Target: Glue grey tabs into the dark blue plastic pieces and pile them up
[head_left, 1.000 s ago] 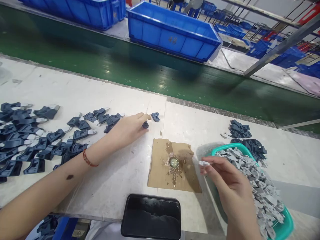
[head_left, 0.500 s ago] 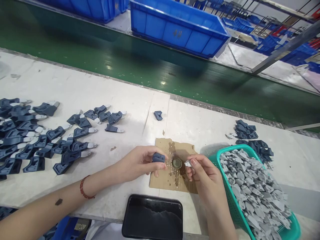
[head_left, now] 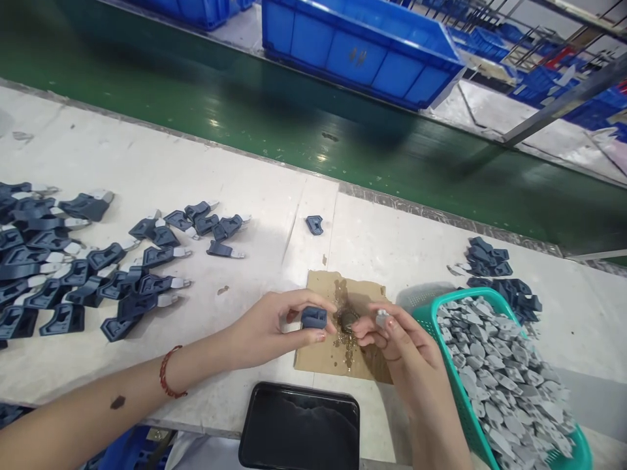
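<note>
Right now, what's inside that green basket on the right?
The green basket holds a heap of small grey pieces. Only the upper ones show; the bottom and anything beneath them are covered, so I can't tell what's there.

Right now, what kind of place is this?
Probably a factory assembly line: there's a long green conveyor belt, a big blue crate behind it, and a teal basket full of small grey parts.

slate-blue molded plastic piece (head_left: 314, 318) with a recessed face, pinched level in the left hand (head_left: 267, 328), smaller light-grey plastic piece (head_left: 382, 318) at its three o'clock, pinched in the right hand (head_left: 414, 356), the two apart
</note>
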Demonstrator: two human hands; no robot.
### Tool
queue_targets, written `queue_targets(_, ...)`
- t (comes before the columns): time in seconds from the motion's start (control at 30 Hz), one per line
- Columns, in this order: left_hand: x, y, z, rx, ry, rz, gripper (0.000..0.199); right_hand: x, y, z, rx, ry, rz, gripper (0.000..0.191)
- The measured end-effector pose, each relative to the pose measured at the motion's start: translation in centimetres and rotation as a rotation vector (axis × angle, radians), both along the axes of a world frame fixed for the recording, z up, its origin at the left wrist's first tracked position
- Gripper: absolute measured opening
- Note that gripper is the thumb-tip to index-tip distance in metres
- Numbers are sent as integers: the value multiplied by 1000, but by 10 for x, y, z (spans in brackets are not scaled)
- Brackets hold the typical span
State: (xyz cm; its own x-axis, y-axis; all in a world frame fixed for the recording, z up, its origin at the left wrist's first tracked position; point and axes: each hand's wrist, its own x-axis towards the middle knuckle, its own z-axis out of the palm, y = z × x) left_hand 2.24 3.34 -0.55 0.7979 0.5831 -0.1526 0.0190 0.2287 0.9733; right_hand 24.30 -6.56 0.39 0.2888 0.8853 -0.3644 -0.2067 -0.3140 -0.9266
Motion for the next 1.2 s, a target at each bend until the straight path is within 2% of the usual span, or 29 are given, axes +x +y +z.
queue_targets(0.2, 1, -4, 0, -64, 72, -41, 22, -1, -4, -1, 14, -8, -33, 27)
queue_targets(0.43, 4, -7, -3, -65, 7, -21, 20, 5, -13, -16, 74, -286, -105, 19)
queue_targets(0.57, 4, -8, -3, -20, 12, -5, 16, 5, -20, -20, 114, -462, -90, 9)
queue_targets(0.73, 5, -10, -4, 26, 38, 4, 18, 1, -26, -20, 178, -669, 7, 4)
queue_targets(0.93, 5, -9, -6, 215, 20, 93, 17, 0, -24, -19, 209, -812, 34, 2)
queue_targets(1.07, 5, -9, -5, 116, 101, 94, 13, 0, -22, -18, 229, -879, 66, 4)
queue_targets(1.2, 5, -12, -7, -18, 57, 77, 13, -2, -20, -18, 250, -922, 94, 5)
